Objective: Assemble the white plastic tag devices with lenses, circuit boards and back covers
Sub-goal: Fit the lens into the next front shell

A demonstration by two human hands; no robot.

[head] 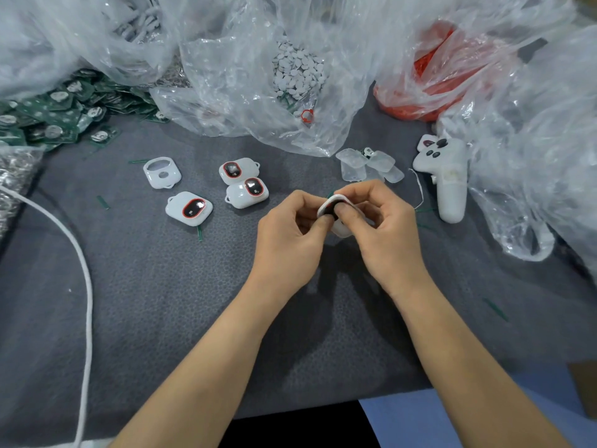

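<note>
Both hands working on one white tag [341, 231], holding it just above grey mat [161, 302], middle of table.
Left hand [290, 234] curling round tag's left side, thumb pushing on dark lens [332, 206].
Right hand [384, 227] pinching right side, thumb pushing too.
Looks like lens is being pressed into shell.
Doing it well: pushing flat and even, working round lens edge, not tipping it, back fingers holding firm.
Clear back covers [368, 164] waiting just behind.
Three done tags [189, 208] lying to left.
</note>
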